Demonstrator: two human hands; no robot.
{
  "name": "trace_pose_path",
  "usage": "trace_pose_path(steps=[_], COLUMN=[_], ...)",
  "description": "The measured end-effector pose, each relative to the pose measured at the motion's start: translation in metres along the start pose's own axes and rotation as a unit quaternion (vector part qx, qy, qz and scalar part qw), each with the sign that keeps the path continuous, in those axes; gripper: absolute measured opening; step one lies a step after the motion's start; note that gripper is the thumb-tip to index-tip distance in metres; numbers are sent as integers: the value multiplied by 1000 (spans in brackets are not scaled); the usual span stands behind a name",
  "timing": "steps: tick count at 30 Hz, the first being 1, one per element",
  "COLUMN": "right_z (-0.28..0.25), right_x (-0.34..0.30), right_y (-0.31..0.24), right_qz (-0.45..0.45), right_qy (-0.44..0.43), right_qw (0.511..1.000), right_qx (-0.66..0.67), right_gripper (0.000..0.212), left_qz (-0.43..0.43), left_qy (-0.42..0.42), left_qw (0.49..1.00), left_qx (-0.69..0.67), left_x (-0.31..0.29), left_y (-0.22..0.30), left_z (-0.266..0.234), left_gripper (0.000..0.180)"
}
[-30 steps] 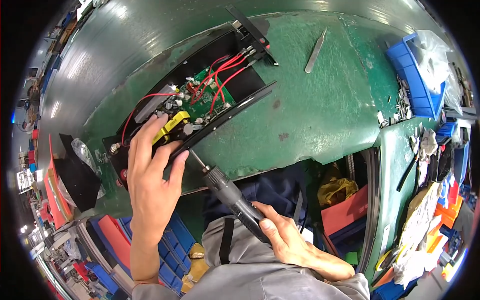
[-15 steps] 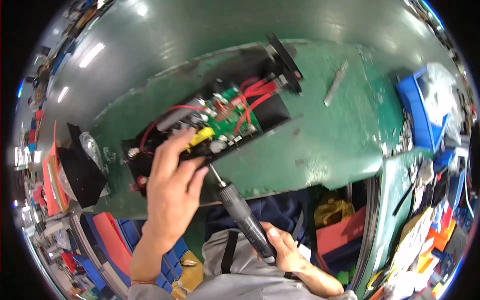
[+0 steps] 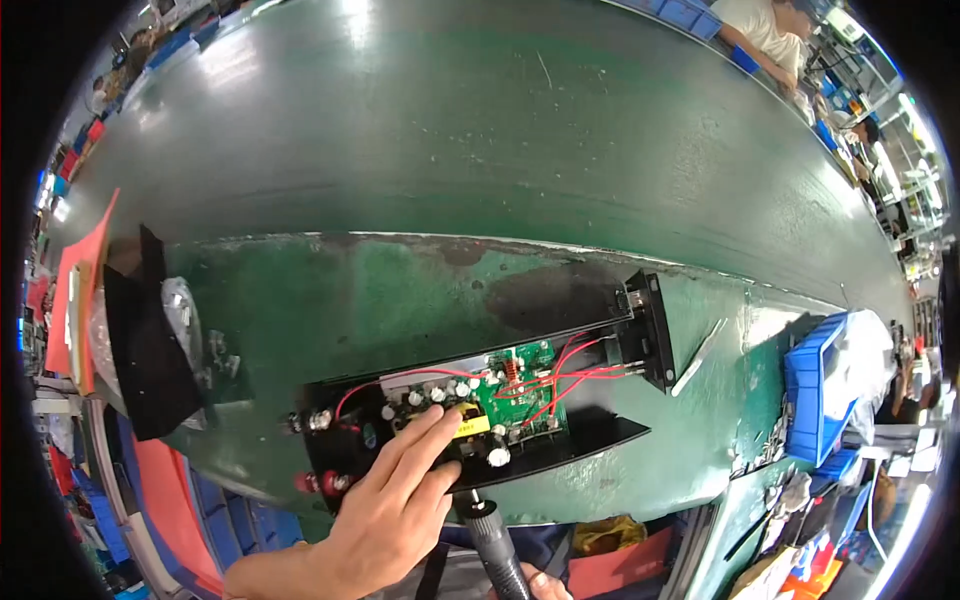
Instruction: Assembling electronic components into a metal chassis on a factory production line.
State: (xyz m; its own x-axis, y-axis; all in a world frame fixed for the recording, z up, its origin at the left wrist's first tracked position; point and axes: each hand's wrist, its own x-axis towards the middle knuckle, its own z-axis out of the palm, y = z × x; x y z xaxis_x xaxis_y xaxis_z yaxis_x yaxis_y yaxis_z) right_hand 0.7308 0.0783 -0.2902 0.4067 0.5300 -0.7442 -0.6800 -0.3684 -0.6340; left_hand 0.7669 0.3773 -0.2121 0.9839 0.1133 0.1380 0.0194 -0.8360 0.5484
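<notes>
An opened black metal case [image 3: 600, 447] lies on the green bench, holding a green circuit board [image 3: 530, 403] with red wires, round capacitors and a yellow-wrapped transformer [image 3: 470, 424]. My left hand [image 3: 400, 505] rests over the case's near side, fingers stretched out, the longest tips touching or just by the transformer. From below, my right hand [image 3: 546, 584] grips a black power screwdriver [image 3: 491, 545], mostly cut off by the lower edge. The screwdriver's tip meets the case's near wall beside my left fingertips; any screw there is hidden. A black end panel [image 3: 655, 333] stands at the case's right end.
A pale slim tool [image 3: 700, 357] lies right of the case. Beyond it stands a blue bin [image 3: 810, 390] with white plastic bags. Black panels [image 3: 150, 350] and clear bags sit at the left. Another person [image 3: 765, 35] is across the grey-green surface at the far right.
The view has tilted up, so everything sits lower and the case looks more level. The screwdriver has moved nearer upright, its tip still at the near wall. My left hand stays over the case.
</notes>
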Motion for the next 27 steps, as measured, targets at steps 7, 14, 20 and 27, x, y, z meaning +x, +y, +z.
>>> trace_pose_path(steps=[7, 14, 20, 27], right_z=[-4, -8, -8, -12], right_x=[-10, -13, -20, -19], right_y=[-6, -3, -21, 4], right_qz=[8, -81, -114, -182], right_qy=[28, 57, 101, 165], right_qw=[999, 982, 979, 969], right_qx=[-12, -163, -137, -20], right_gripper=[56, 74, 93, 73], left_qz=[5, 12, 18, 25], left_qy=[-28, -27, -25, 9], left_qw=[1000, 999, 1000, 989], left_qx=[5, 30, 1, 146], left_x=[3, 6, 14, 71], left_y=[-7, -7, 13, -45], left_z=[0, 3, -40, -49], left_gripper=[35, 38, 40, 28])
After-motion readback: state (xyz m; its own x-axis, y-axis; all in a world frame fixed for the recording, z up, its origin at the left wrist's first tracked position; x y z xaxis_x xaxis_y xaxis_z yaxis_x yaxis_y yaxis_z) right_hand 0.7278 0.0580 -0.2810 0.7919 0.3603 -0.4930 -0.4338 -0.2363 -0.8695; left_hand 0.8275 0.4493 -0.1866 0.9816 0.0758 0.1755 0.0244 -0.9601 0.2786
